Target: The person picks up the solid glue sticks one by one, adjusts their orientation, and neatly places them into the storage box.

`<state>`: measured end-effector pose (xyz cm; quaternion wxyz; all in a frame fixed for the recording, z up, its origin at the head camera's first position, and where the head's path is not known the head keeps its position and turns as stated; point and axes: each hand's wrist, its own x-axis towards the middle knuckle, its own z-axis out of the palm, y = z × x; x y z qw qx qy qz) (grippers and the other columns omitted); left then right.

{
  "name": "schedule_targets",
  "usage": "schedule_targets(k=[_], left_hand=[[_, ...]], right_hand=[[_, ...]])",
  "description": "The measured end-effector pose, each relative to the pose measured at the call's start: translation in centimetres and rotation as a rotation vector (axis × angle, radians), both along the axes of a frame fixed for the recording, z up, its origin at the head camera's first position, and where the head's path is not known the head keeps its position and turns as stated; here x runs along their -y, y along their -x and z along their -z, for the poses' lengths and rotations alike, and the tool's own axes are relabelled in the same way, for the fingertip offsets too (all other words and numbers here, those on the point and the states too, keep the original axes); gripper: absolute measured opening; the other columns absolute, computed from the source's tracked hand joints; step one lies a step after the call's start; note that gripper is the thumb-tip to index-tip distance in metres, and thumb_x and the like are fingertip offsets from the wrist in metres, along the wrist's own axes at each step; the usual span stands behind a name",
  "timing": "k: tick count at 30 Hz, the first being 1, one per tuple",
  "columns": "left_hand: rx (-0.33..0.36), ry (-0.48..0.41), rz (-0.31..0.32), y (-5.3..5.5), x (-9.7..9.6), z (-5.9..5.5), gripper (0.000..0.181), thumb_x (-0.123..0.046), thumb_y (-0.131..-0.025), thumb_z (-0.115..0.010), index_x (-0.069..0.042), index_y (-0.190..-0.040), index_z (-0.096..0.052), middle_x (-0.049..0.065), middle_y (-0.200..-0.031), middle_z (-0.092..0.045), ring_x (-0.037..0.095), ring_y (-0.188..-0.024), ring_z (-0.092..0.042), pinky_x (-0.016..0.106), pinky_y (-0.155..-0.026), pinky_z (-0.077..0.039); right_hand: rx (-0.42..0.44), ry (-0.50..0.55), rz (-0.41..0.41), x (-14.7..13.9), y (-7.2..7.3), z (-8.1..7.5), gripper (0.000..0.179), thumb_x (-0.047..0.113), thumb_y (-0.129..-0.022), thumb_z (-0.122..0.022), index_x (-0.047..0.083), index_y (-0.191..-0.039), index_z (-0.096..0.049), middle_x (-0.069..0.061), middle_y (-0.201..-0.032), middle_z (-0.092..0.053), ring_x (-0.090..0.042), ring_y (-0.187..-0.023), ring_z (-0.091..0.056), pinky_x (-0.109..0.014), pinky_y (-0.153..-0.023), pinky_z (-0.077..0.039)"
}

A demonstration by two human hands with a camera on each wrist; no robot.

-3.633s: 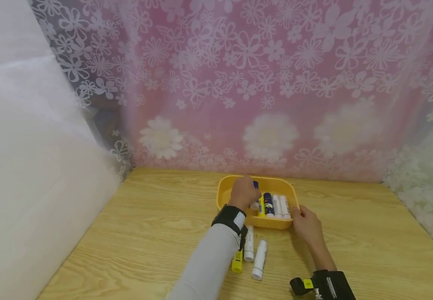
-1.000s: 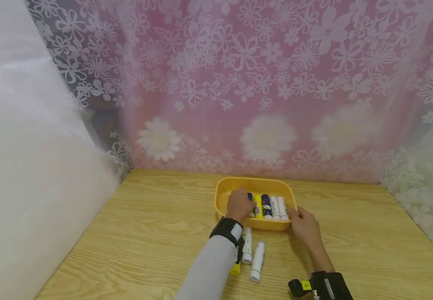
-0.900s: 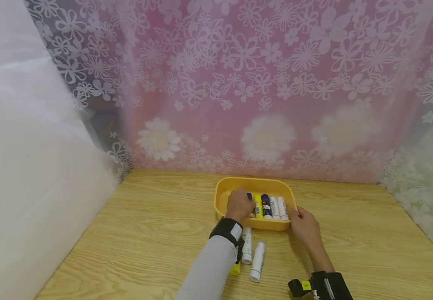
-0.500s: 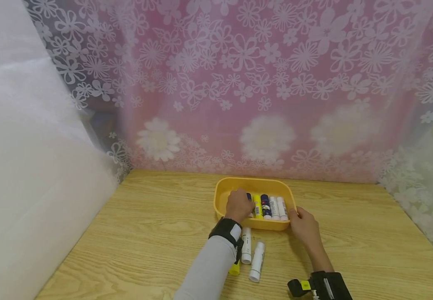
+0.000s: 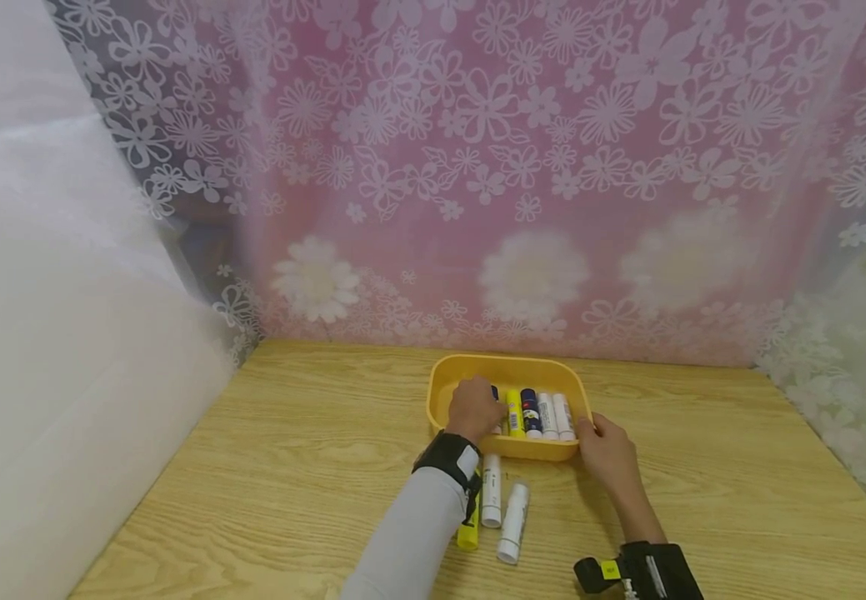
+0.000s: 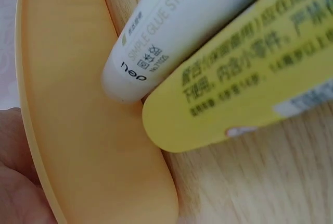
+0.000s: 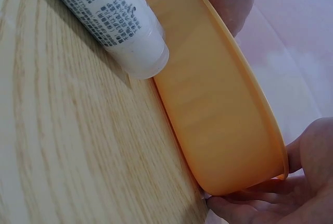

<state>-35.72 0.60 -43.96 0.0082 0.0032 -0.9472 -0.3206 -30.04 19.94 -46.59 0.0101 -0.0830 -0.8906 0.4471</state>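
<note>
My left hand point(image 5: 473, 408) reaches into the yellow tray point(image 5: 448, 383), its thumb and fingers round a blue-capped glue stick point(image 5: 495, 393). Most of that stick is hidden by the hand. To its right lie a yellow glue stick point(image 5: 514, 414), a dark blue one point(image 5: 531, 412) and two white ones point(image 5: 548, 415), side by side in the tray. My right hand point(image 5: 611, 454) grips the tray's right front corner; in the right wrist view its thumb is at the rim and its fingers point(image 7: 239, 208) lie along the outer wall.
In front of the tray, two white glue sticks point(image 5: 513, 523) and a yellow glue stick point(image 5: 468, 533) lie on the wooden table point(image 5: 290, 500). The yellow one is partly under my left wrist. A flowered curtain point(image 5: 417, 208) hangs behind the table.
Since the oldest frame, my left hand has lowered the blue-capped glue stick towards the near side of the tray. Lately it shifts slightly left, widening the gap to the yellow stick. My right hand keeps its grip.
</note>
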Motion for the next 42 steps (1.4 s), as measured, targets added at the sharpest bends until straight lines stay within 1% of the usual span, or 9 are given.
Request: schedule_targets(k=[4, 10, 19, 24, 26, 30, 34, 37, 42], left_hand=[[0.004, -0.001, 0.004, 0.0, 0.1, 0.0, 0.025, -0.016, -0.092, -0.073, -0.001, -0.073, -0.068, 0.001, -0.057, -0.043, 0.015, -0.051, -0.045, 0.025, -0.046, -0.034], [0.020, -0.010, 0.011, 0.1, 0.5, -0.3, 0.020, -0.017, -0.093, -0.073, 0.001, -0.086, -0.073, 0.004, -0.063, -0.052, 0.017, -0.057, -0.051, 0.024, -0.048, -0.037], [0.055, 0.061, 0.062, 0.2, 1.3, -2.1, 0.028, -0.023, -0.099, -0.066, -0.003, -0.079, -0.069, 0.001, -0.059, -0.043, 0.016, -0.055, -0.046, 0.023, -0.049, -0.034], [0.086, 0.027, 0.055, 0.3, 1.7, -3.1, 0.032, -0.018, -0.099, -0.064, -0.004, -0.071, -0.065, 0.002, -0.055, -0.043, 0.016, -0.048, -0.045, 0.023, -0.043, -0.033], [0.077, 0.020, 0.061, 0.3, 1.9, -3.2, 0.035, -0.015, -0.099, -0.062, -0.005, -0.065, -0.062, 0.001, -0.053, -0.042, 0.015, -0.045, -0.043, 0.023, -0.041, -0.032], [0.001, 0.094, 0.101, 0.2, 2.4, -3.3, 0.039, -0.010, -0.098, -0.059, -0.008, -0.060, -0.053, -0.001, -0.053, -0.039, 0.012, -0.045, -0.039, 0.021, -0.041, -0.029], [-0.067, 0.151, 0.135, 0.0, 3.0, -3.4, 0.034, -0.007, -0.098, -0.059, -0.008, -0.064, -0.054, -0.001, -0.056, -0.039, 0.013, -0.048, -0.040, 0.022, -0.042, -0.028], [-0.068, 0.192, 0.123, 0.0, 3.2, -3.7, 0.029, -0.010, -0.097, -0.060, -0.007, -0.069, -0.060, 0.000, -0.058, -0.040, 0.014, -0.051, -0.042, 0.023, -0.043, -0.030], [-0.044, 0.220, 0.097, -0.1, 3.4, -4.2, 0.033, -0.014, -0.099, -0.060, -0.008, -0.066, -0.058, 0.000, -0.059, -0.037, 0.014, -0.051, -0.041, 0.023, -0.042, -0.029]], right_hand=[[0.000, 0.006, 0.000, -0.1, 0.1, 0.1, 0.056, 0.032, -0.108, -0.033, -0.003, -0.150, -0.043, -0.032, -0.149, -0.046, -0.050, -0.137, -0.044, -0.063, -0.108, -0.042], [-0.002, 0.000, -0.001, -0.1, 0.0, 0.1, 0.056, 0.033, -0.108, -0.033, -0.003, -0.150, -0.043, -0.032, -0.149, -0.046, -0.050, -0.136, -0.045, -0.063, -0.107, -0.042], [0.003, -0.010, 0.005, 0.0, 0.2, 0.1, 0.055, 0.033, -0.108, -0.033, -0.003, -0.148, -0.046, -0.032, -0.148, -0.047, -0.047, -0.132, -0.048, -0.061, -0.105, -0.043], [0.001, -0.019, 0.005, 0.1, 0.2, 0.0, 0.055, 0.032, -0.108, -0.033, -0.004, -0.148, -0.046, -0.032, -0.148, -0.047, -0.049, -0.134, -0.047, -0.062, -0.107, -0.042], [0.002, -0.021, 0.004, 0.2, 0.1, -0.1, 0.055, 0.031, -0.108, -0.033, -0.004, -0.148, -0.045, -0.033, -0.148, -0.046, -0.050, -0.134, -0.047, -0.063, -0.107, -0.042], [0.005, -0.027, 0.001, 0.2, 0.0, 0.0, 0.055, 0.030, -0.108, -0.033, -0.004, -0.149, -0.044, -0.033, -0.149, -0.045, -0.051, -0.136, -0.045, -0.064, -0.108, -0.041], [-0.005, -0.029, 0.002, 0.3, 0.0, 0.0, 0.054, 0.030, -0.108, -0.034, -0.005, -0.148, -0.044, -0.032, -0.148, -0.046, -0.052, -0.137, -0.043, -0.064, -0.108, -0.041], [-0.015, -0.037, 0.005, 0.3, 0.0, 0.0, 0.054, 0.029, -0.107, -0.034, -0.005, -0.147, -0.046, -0.032, -0.147, -0.047, -0.052, -0.136, -0.045, -0.064, -0.108, -0.041], [-0.023, -0.045, 0.003, 0.2, 0.0, -0.1, 0.053, 0.029, -0.107, -0.034, -0.005, -0.146, -0.048, -0.032, -0.146, -0.048, -0.051, -0.134, -0.047, -0.064, -0.106, -0.042]])
